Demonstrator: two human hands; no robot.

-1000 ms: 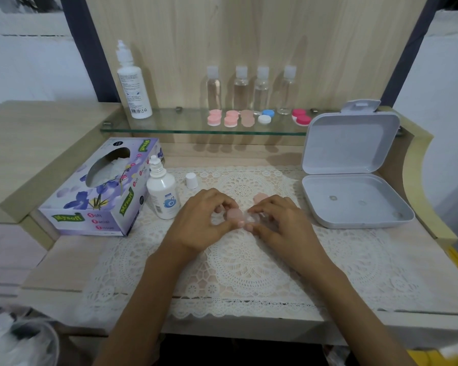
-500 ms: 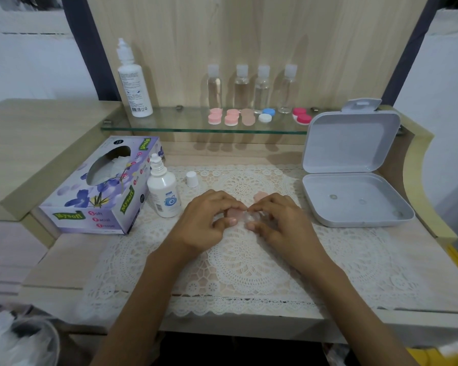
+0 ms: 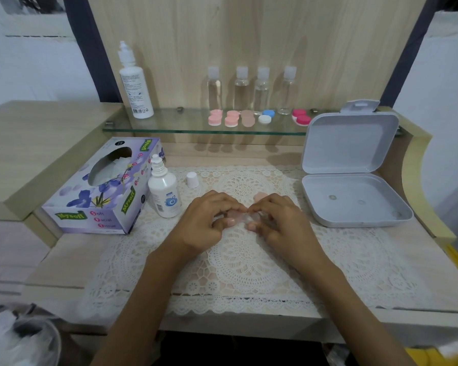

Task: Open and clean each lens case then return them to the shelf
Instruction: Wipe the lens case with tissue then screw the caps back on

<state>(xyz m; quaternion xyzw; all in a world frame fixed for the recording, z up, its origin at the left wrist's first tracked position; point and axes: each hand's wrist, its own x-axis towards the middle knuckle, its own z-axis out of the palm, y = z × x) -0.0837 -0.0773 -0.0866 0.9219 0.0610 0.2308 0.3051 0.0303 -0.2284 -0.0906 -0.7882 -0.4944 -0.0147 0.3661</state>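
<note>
We see both hands meeting over the middle of the lace mat [image 3: 249, 262] that covers the tabletop [image 3: 72, 254]. The left hand [image 3: 205, 223] has its fingers curled, and its grip is drawn in to a pinch on the pink end of a small lens case [image 3: 234, 214]. The right hand [image 3: 284, 224] pinches the other, clear-looking end in the same way, its fingertips curled over the top. The case sits low over the mat between the two thumbs. The fingers hide most of it, so we cannot tell whether it touches the lace or whether its lids are on. Just behind the right hand's knuckles a loose pink cap [image 3: 259, 196] lies on the mat. To the left stands an uncapped solution bottle [image 3: 164, 191] with its white cap [image 3: 192, 179] just beside it, and a tissue box [image 3: 101, 191] lies further left. To the right a white box [image 3: 349, 143] lies open, its lid propped upright. On the glass shelf [image 3: 169, 126] behind, we see a row of lens cases [image 3: 247, 118] in pink, beige, blue-and-white and red, set in front of four clear bottles [image 3: 261, 88], and a tall white bottle [image 3: 135, 85] stands at the shelf's left end.
</note>
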